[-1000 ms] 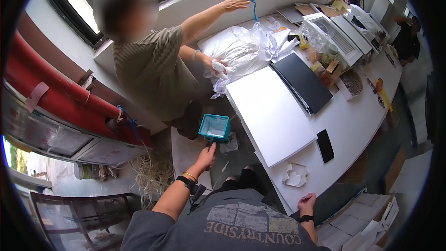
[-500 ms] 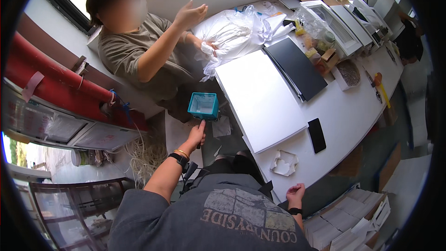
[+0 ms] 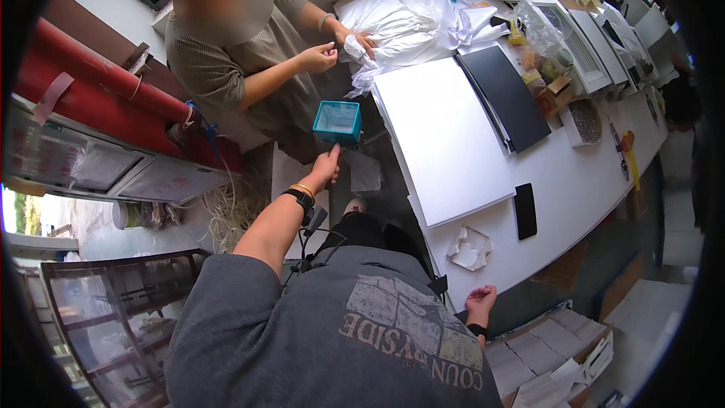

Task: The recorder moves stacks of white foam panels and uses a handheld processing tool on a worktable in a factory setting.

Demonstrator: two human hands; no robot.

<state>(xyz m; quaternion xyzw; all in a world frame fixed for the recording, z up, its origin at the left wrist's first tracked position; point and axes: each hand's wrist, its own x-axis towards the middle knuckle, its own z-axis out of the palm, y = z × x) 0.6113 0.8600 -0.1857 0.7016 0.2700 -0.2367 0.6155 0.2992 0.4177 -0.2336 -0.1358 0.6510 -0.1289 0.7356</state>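
My left hand is closed around the handle of a teal open-topped box, holding it out over the floor between the co-worker and the table. The box has pale inner walls, and I make out nothing inside it. My right hand rests beside the near table corner, fingers loosely curled, with no object visible in it. Nearest to it on the table lies a small white crumpled tray-like piece. Beyond that are a black phone and a large stack of white sheets.
A co-worker stands ahead on the left, one hand on a white plastic bag. A black flat panel, a box of small pieces and a yellow-handled tool lie on the table. Packed cartons stand lower right.
The co-worker has lowered the raised hand and leaned closer. My left hand with the teal box appears a little farther forward. My right hand stays by the table corner.
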